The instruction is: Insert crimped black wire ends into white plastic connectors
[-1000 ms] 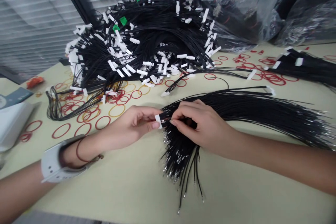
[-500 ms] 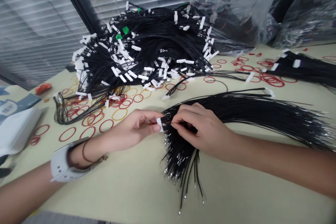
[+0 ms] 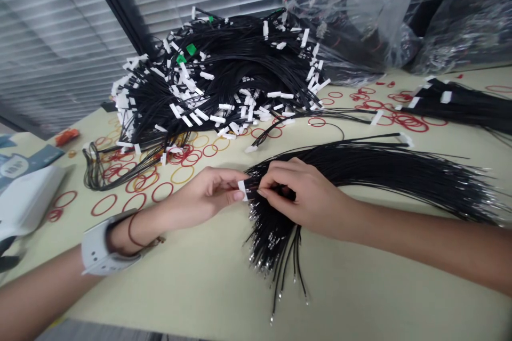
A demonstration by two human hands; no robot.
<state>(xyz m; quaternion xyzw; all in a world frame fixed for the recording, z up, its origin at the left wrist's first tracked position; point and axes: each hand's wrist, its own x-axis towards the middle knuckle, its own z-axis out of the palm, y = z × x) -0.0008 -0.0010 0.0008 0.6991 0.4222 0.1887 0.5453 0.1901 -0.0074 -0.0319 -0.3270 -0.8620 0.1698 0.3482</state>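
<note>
A small white connector [image 3: 242, 190] is pinched between the thumb and fingers of my left hand [image 3: 208, 195]. Just right of it, my right hand [image 3: 306, 197] has thumb and index finger pressed together on a thin black wire whose end is close to the connector. Both hands are over a thick bundle of loose black wires [image 3: 384, 173] with bare metal terminals at its ends. Part of that bundle fans out below my right hand, its tips [image 3: 272, 248] pointing toward the table's front.
Behind lies a big heap of black cables [image 3: 240, 64] with white connectors. Red and yellow rubber bands [image 3: 183, 174] are scattered on the table [image 3: 192, 282]. Clear plastic bags [image 3: 352, 21] stand at the back right, near another cable bundle [image 3: 472, 104]. A white object [image 3: 34, 197] is at left.
My right hand has shifted slightly left, closer to the connector. My left hand keeps its pinch on the connector. The whole view has moved a little.
</note>
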